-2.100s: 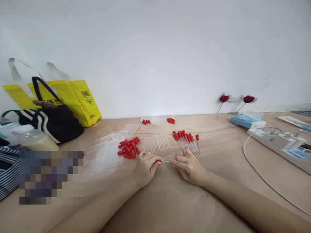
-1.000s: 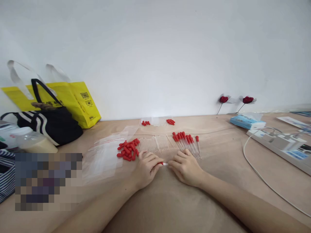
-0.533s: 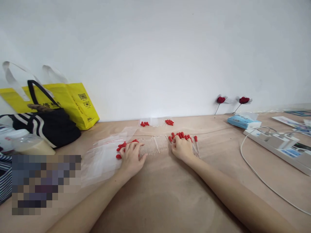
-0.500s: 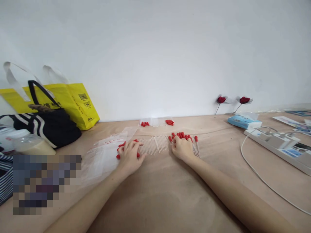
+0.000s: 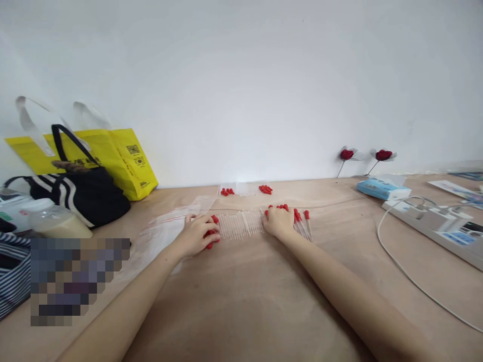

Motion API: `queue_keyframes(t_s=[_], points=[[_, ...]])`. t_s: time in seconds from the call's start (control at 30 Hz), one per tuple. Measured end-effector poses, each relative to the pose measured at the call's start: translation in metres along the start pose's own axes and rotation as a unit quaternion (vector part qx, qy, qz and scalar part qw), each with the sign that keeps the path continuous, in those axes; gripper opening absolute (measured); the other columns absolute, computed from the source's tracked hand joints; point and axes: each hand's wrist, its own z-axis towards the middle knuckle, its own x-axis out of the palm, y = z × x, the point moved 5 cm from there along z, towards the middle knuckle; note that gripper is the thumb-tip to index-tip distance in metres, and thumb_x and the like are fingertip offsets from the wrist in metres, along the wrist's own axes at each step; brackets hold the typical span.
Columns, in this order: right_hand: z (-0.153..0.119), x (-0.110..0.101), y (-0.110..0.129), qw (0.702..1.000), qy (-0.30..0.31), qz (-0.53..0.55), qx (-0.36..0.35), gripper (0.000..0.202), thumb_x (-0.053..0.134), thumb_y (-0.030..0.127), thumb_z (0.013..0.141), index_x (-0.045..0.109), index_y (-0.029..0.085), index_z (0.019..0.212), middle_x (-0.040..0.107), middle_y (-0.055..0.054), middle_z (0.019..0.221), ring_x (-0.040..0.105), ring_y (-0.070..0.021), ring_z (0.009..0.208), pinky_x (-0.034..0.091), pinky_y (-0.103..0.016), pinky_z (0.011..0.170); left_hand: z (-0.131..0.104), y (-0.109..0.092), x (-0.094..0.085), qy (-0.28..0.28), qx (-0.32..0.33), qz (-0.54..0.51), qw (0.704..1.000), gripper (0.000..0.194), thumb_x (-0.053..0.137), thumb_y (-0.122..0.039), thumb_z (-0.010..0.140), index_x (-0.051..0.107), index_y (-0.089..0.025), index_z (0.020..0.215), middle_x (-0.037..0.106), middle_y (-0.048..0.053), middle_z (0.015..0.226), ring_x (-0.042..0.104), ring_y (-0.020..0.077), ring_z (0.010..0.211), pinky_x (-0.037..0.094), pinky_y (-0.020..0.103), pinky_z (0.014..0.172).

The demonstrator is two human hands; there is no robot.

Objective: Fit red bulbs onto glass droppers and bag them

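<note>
A row of thin glass droppers (image 5: 241, 224) with red rubber bulbs lies side by side on the wooden table, bulbs at both ends. My left hand (image 5: 198, 235) is at the row's left end, its fingers bent around a cluster of red bulbs (image 5: 210, 245), some of them hidden beneath it. Over the right-hand bulbs is my right hand (image 5: 278, 221), fingers curled down, fingertips mostly hidden at the droppers. A few droppers with red bulbs (image 5: 306, 215) lie fanned out just right of it.
Clear zip bags (image 5: 162, 231) lie left of my left hand. Behind the row, a bag of red-bulbed droppers (image 5: 247, 189) rests near the wall. Yellow bag (image 5: 132, 166), black bag (image 5: 101, 196) and bottle (image 5: 60, 221) stand left. Tissue pack (image 5: 383, 188), power strip (image 5: 418, 213) and cable are right.
My left hand has shifted left and its fingers have drawn in against the bulbs at the row's left end. My right hand has moved slightly, still over the right-hand bulbs.
</note>
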Motion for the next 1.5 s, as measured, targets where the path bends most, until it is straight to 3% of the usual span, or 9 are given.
queue_keyframes(t_s=[0.13, 0.27, 0.5, 0.63, 0.83, 0.97, 1.1, 1.33, 1.5], points=[[0.008, 0.003, 0.003, 1.0, 0.016, -0.009, 0.006, 0.026, 0.044, 0.027, 0.078, 0.064, 0.012, 0.088, 0.064, -0.018, 0.091, 0.057, -0.026, 0.087, 0.025, -0.039, 0.076, -0.001, -0.007, 0.004, 0.035, 0.045, 0.017, 0.998, 0.018, 0.057, -0.042, 0.073, 0.062, -0.025, 0.076, 0.06, 0.0, 0.081, 0.052, 0.0201, 0.086, 0.02, 0.042, 0.084], [0.011, 0.004, 0.011, 0.999, 0.03, -0.022, 0.007, 0.025, 0.045, 0.021, 0.077, 0.065, 0.013, 0.089, 0.064, -0.018, 0.088, 0.058, -0.0255, 0.085, 0.024, -0.041, 0.077, -0.001, -0.01, 0.009, 0.041, 0.046, 0.055, 0.997, 0.016, 0.052, -0.034, 0.078, 0.06, -0.023, 0.07, 0.062, 0.001, 0.078, 0.052, 0.0195, 0.082, 0.022, 0.039, 0.079], [0.008, -0.003, 0.024, 0.998, 0.032, -0.043, -0.017, 0.024, 0.044, 0.015, 0.077, 0.066, 0.012, 0.086, 0.065, -0.019, 0.081, 0.058, -0.0267, 0.082, 0.024, -0.043, 0.077, 0.002, -0.022, -0.002, -0.026, 0.078, 0.096, 0.992, 0.021, 0.043, -0.026, 0.084, 0.056, -0.019, 0.07, 0.063, 0.003, 0.076, 0.054, 0.0187, 0.075, 0.027, 0.037, 0.074], [-0.013, -0.017, 0.016, 0.997, 0.0, -0.046, -0.064, 0.026, 0.039, 0.009, 0.079, 0.061, 0.007, 0.093, 0.062, -0.021, 0.09, 0.055, -0.0274, 0.089, 0.026, -0.04, 0.076, 0.0, -0.05, -0.009, -0.08, 0.142, 0.015, 0.986, 0.022, 0.036, -0.024, 0.088, 0.056, -0.019, 0.079, 0.062, 0.003, 0.076, 0.054, 0.0164, 0.073, 0.033, 0.03, 0.071], [-0.075, -0.021, -0.011, 0.975, -0.015, -0.059, -0.215, 0.018, 0.041, 0.01, 0.079, 0.058, 0.011, 0.084, 0.061, -0.015, 0.084, 0.051, -0.0256, 0.083, 0.028, -0.034, 0.069, -0.012, -0.087, 0.019, -0.021, 0.266, -0.014, 0.964, 0.023, 0.035, -0.018, 0.088, 0.058, -0.018, 0.085, 0.061, 0.005, 0.084, 0.052, 0.0152, 0.072, 0.037, 0.027, 0.068], [-0.099, -0.017, -0.027, 0.964, -0.015, -0.039, -0.264, 0.011, 0.044, 0.013, 0.078, 0.055, 0.014, 0.076, 0.059, -0.009, 0.077, 0.05, -0.0212, 0.074, 0.028, -0.032, 0.066, -0.014, -0.086, 0.021, 0.022, 0.24, -0.04, 0.97, 0.02, 0.038, -0.014, 0.085, 0.057, -0.019, 0.083, 0.059, 0.004, 0.087, 0.051, 0.0157, 0.077, 0.037, 0.028, 0.071], [-0.098, -0.017, -0.034, 0.964, -0.001, 0.007, -0.266, 0.007, 0.048, 0.018, 0.079, 0.053, 0.016, 0.075, 0.058, -0.006, 0.079, 0.05, -0.0192, 0.075, 0.03, -0.031, 0.067, -0.013, -0.086, 0.011, 0.038, 0.154, -0.067, 0.985, 0.01, 0.053, -0.023, 0.075, 0.053, -0.018, 0.084, 0.057, 0.005, 0.087, 0.05, 0.0197, 0.081, 0.037, 0.033, 0.075], [-0.093, -0.013, -0.032, 0.948, -0.004, 0.134, -0.289, 0.013, 0.052, 0.031, 0.079, 0.05, 0.018, 0.076, 0.055, -0.004, 0.082, 0.048, -0.0174, 0.079, 0.032, -0.027, 0.066, -0.01, -0.089, 0.022, -0.031, 0.075, -0.066, 0.995, 0.022, 0.055, -0.031, 0.076, 0.058, -0.019, 0.093, 0.059, 0.005, 0.089, 0.05, 0.0215, 0.085, 0.036, 0.036, 0.075], [-0.097, -0.005, -0.026, 0.946, -0.098, 0.128, -0.281, 0.011, 0.047, 0.025, 0.082, 0.049, 0.019, 0.074, 0.057, -0.003, 0.076, 0.048, -0.0175, 0.075, 0.028, -0.029, 0.067, -0.01, -0.092, 0.026, -0.105, 0.087, -0.064, 0.989, 0.016, 0.049, -0.025, 0.083, 0.064, -0.024, 0.082, 0.062, 0.002, 0.084, 0.052, 0.018, 0.082, 0.035, 0.035, 0.076]])
